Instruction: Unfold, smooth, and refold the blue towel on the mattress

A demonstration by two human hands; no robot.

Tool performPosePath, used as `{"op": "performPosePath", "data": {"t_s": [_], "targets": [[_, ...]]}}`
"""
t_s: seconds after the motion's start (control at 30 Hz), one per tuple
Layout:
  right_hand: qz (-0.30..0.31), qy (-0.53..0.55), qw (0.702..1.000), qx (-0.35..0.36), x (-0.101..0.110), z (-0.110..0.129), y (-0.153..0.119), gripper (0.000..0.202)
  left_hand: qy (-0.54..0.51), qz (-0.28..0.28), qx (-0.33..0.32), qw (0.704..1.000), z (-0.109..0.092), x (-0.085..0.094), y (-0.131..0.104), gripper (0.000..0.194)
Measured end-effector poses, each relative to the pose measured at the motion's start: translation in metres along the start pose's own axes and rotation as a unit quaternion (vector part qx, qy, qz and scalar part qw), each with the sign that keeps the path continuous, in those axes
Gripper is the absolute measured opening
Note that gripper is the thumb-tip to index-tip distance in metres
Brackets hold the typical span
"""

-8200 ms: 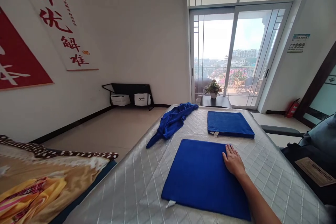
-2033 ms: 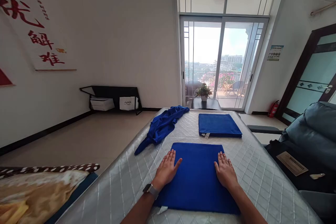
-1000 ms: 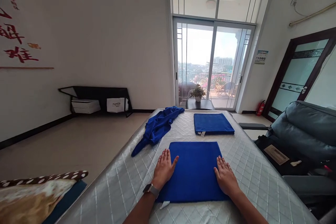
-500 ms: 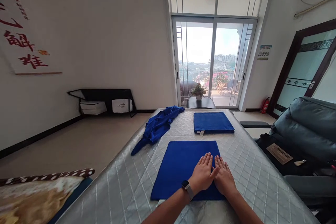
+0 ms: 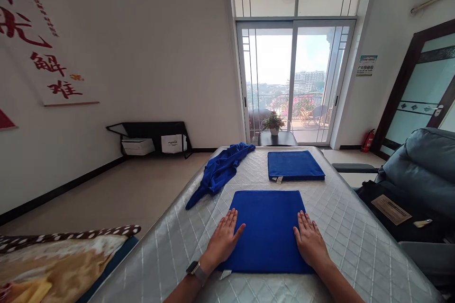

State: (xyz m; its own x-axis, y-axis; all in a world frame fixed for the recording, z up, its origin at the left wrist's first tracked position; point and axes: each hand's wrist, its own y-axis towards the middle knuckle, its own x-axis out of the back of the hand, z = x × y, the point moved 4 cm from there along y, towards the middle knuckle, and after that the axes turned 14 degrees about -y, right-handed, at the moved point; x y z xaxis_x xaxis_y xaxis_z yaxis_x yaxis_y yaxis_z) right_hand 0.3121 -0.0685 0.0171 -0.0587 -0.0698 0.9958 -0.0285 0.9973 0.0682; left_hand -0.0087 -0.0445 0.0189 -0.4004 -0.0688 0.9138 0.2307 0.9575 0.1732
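1. Your left hand (image 5: 224, 236) has moved since half a second ago: it lay next to your right hand (image 5: 313, 240) on the right part of the flat blue cloth (image 5: 266, 232), and now it is at the cloth's left edge. Your right hand stays by the right edge.
2. Both of your hands are open, palms down, fingers extended together and thumbs pointing inward over the cloth; neither grips anything. A watch (image 5: 193, 267) is on your left wrist.
3. The flat blue cloth, one piece in outline, lies at the near middle of the tabletop (image 5: 355, 232), with one white tag (image 5: 225, 274) at its near left corner.
4. Count one folded blue stack (image 5: 295, 164) at the far right and one crumpled blue cloth (image 5: 220, 168) at the far left. How many layers the stack has, you cannot tell.
5. The crumpled cloth runs along the tabletop's left edge; the stack sits just inside the right edge, apart from the flat cloth.
6. You have bare quilted surface left and right of the flat cloth, and a strip between it and the stack. One armchair (image 5: 419, 165) stands beyond the right edge, and one potted plant (image 5: 274, 125) beyond the far edge.
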Motion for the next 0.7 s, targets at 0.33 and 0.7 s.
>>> {"op": "performPosePath", "data": {"t_s": [0.33, 0.7], "targets": [[-0.014, -0.040, 0.999, 0.012, 0.013, 0.003, -0.006, 0.063, -0.014, -0.038, 0.004, 0.999, 0.007, -0.003, -0.006, 0.081], [0.044, -0.021, 0.999, 0.012, 0.025, 0.010, -0.039, 0.068, 0.002, -0.056, -0.010, 0.998, 0.018, -0.012, -0.005, 0.084]]}}
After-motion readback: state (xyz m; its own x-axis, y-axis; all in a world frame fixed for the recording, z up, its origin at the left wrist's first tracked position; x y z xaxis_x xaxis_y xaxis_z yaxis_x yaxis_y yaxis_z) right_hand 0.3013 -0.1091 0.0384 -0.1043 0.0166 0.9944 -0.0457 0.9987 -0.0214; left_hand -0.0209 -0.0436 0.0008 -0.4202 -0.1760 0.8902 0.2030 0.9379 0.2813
